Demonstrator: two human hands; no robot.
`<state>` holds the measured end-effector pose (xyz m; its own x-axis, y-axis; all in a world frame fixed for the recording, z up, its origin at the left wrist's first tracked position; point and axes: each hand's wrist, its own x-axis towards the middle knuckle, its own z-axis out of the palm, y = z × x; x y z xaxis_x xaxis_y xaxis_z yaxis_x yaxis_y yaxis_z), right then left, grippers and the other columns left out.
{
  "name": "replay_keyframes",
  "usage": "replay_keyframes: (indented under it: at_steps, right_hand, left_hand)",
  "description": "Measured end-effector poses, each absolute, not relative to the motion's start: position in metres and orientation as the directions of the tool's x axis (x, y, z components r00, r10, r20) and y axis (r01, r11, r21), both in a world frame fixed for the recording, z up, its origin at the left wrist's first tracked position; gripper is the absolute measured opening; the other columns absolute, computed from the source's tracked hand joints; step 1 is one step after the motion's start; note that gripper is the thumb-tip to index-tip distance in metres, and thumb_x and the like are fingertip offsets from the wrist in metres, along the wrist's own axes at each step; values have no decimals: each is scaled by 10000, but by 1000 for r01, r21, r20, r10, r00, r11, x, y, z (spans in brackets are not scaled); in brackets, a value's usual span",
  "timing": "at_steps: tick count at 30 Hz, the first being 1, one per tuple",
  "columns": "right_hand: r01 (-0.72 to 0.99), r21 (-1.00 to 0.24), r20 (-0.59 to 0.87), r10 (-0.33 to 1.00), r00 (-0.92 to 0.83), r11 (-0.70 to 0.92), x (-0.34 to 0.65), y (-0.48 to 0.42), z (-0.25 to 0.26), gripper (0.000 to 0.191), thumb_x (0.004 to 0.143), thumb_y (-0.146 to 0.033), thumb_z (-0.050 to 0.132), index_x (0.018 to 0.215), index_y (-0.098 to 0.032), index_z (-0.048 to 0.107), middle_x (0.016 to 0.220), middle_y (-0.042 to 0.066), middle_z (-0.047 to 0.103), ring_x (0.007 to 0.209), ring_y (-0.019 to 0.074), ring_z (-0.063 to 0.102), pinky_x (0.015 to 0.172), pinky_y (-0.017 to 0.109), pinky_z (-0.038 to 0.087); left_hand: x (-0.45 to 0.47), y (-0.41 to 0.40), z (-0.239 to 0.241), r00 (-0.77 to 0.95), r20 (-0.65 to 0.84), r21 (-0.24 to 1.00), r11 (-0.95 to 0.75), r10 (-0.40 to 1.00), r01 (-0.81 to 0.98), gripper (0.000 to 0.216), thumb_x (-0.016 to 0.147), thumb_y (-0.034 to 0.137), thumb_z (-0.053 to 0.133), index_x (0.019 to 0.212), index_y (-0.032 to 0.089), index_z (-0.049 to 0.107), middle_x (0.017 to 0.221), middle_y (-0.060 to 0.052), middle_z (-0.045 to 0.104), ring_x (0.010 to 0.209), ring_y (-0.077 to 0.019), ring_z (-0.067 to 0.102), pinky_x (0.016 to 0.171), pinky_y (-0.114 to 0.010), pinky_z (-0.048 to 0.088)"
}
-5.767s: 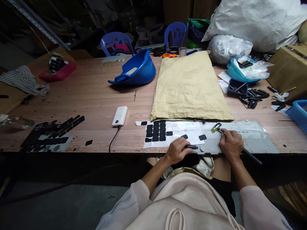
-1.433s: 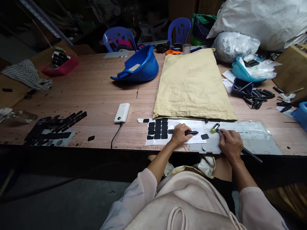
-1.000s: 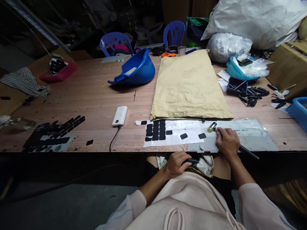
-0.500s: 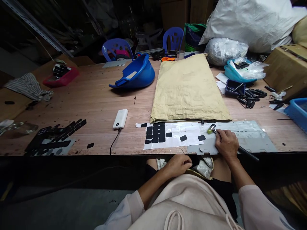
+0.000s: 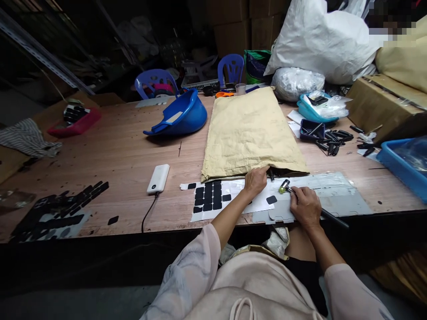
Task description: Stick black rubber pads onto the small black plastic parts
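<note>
My right hand (image 5: 306, 205) is wrapped around a small hammer (image 5: 334, 218) with a black handle. Its shiny head, with a yellowish face, rests over the grey board (image 5: 347, 202). My left hand (image 5: 256, 181) reaches to the near edge of a flat tan sack (image 5: 253, 133), fingers closed at the lifted edge; the fingertips are partly hidden. Just right of them a small black piece (image 5: 271, 174) pokes out from under the sack. Below lies a white sheet (image 5: 235, 209) with rows of black rounded patches (image 5: 208, 197). One loose patch (image 5: 271, 200) lies near the hammer.
To the left are a white power bank (image 5: 158, 178) with a cable and a blue basin (image 5: 190, 118). More black strips (image 5: 60, 221) lie at the far left. On the right are a pile of black parts (image 5: 333, 138), a teal basket (image 5: 316, 113) and a blue tray (image 5: 396, 169).
My left hand has risen from my lap to the sack's near edge, which now gapes on the right. My right hand still holds the hammer. The view has shifted slightly.
</note>
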<state>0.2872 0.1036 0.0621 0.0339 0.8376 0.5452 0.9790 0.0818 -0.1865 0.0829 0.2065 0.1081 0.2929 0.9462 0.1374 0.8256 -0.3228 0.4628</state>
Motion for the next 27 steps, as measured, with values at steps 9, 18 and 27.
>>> replay_keyframes:
  at_steps: [9,18,27]
  right_hand:
    - [978,-194,530,847,42,72,286,102,63,235,973,-260,548,1109,-215,734,975,91,677,890,239,528,793,369,377]
    - [976,-206,511,858,51,65,287,103,63,225,976,-265,552,1095,-209,736,970,91,675,885,237,518,774,362,355]
    - [984,-168,529,848,42,56,288,104,62,238,972,-283,563,1098,-205,749,958,90,681,889,238,531,790,356,360]
  left_hand:
    - [99,230,118,489,103,286,-497,866,820,458,909,21,542,1217,266,775,1132,-110,672,1094,-287,622,841,-358,468]
    - [83,215,131,613,178,269,-637,770,722,172,927,109,669,1061,204,720,1173,-115,672,1117,-286,582,931,-388,425]
    - [5,155,103,489,48,529,-437,871,727,145,910,264,753,1053,244,742,1022,-39,714,1010,-251,602,908,-382,465]
